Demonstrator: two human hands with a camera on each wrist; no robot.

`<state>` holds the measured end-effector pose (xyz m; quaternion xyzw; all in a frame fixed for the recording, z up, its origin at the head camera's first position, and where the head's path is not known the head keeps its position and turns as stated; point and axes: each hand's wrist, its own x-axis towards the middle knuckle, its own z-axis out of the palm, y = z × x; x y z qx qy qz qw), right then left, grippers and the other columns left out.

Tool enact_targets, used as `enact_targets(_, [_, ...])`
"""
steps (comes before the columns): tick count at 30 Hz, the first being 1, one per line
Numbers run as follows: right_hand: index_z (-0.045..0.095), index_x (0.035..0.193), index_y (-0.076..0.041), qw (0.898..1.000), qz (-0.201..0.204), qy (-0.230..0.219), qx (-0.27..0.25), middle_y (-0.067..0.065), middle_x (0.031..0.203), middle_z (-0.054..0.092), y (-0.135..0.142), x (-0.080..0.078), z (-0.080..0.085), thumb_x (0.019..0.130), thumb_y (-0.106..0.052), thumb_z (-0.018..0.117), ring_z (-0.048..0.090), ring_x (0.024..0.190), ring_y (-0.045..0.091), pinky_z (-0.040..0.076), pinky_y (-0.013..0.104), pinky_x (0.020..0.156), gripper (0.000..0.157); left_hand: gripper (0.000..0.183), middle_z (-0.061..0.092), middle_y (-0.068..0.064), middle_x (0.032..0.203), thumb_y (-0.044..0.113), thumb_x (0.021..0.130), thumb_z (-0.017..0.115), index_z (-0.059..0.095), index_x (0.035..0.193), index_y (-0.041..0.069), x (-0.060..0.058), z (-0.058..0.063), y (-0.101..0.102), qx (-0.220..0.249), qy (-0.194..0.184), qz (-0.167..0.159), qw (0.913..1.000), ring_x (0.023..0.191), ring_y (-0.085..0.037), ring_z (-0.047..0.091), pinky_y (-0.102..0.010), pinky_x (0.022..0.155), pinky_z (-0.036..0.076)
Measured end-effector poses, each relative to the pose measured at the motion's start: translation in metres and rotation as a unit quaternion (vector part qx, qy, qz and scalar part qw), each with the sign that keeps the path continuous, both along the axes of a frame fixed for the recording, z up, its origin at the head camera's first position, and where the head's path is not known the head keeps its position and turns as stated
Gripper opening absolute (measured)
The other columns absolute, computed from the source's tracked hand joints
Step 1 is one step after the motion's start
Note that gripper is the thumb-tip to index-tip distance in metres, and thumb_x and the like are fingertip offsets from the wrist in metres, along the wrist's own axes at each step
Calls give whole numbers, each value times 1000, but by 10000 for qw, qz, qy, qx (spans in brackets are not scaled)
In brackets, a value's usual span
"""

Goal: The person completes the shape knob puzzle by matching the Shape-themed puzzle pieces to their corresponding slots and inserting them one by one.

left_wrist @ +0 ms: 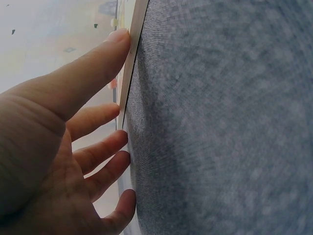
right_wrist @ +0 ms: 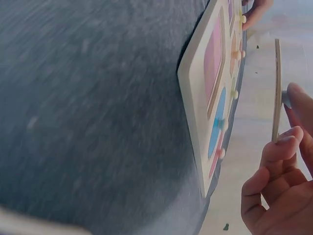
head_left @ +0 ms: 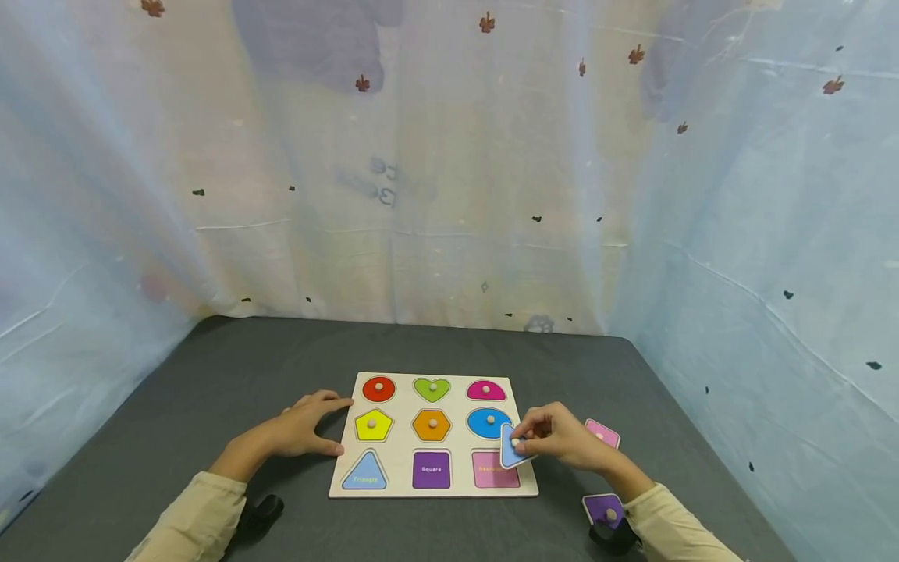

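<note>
I list: right hand [head_left: 562, 437], fingers curled, pinching blue triangle [head_left: 512, 457] by knob [head_left: 516, 442] above board [head_left: 399, 472]. Left hand [head_left: 302, 429], fingers spread, thumb touching board's left edge.

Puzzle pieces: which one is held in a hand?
The blue triangle piece, pinched in the right hand; the loose pink piece and purple piece lie on the table, six others in the puzzle board.

The grey table [head_left: 435, 531] carries a puzzle board [head_left: 402, 441], pink piece [head_left: 604, 433] and purple piece [head_left: 599, 507].
</note>
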<state>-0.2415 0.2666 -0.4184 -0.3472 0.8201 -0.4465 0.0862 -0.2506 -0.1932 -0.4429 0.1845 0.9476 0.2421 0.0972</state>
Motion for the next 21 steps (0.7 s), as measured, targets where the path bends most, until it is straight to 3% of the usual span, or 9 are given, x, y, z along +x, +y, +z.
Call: enact_targets(21, [77,99,-2,9994,108,-308,132,20,78,60,-50,-7,3,89,-10,76,50,65,4,41,15,59,13,88,43,-22,150,43,78,86,48,151,13,-1,-2,-2,25,28,-43,10000,137,-49,39,-85,100,24])
